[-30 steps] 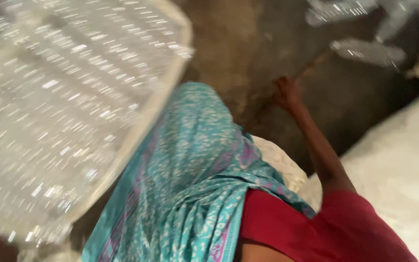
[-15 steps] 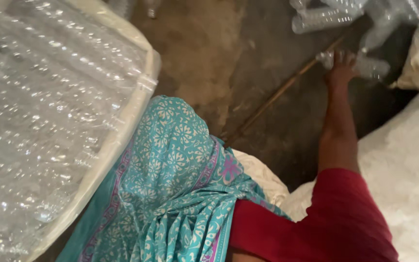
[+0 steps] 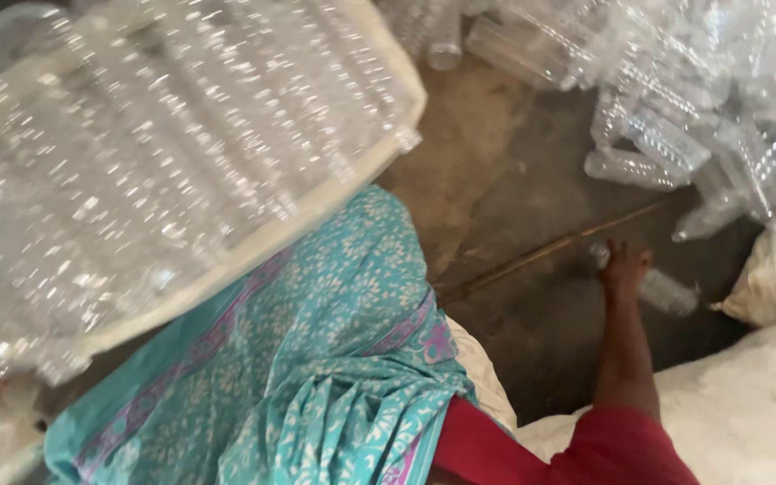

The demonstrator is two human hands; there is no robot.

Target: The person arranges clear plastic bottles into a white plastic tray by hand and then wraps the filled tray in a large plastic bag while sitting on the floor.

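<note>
Clear plastic bottles (image 3: 675, 153), glossy and ribbed, heaped far right; one like bottle (image 3: 666, 292), thin clear plastic, under the right hand (image 3: 626, 265). White woven sack (image 3: 154, 171), far left, matt rim, packed with glinting clear plastic; teal printed cloth (image 3: 316, 359), soft and matt, with purple border. Floor (image 3: 514, 198) rough, dull concrete; thin wooden stick (image 3: 550, 251), matt.

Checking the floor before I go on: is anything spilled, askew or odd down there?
Yes. Clear plastic bottles lie strewn in a loose heap on the bare floor at upper right, not in the full white sack. The right hand rests on one stray bottle lying flat. A thin stick lies across the floor beside it.
</note>
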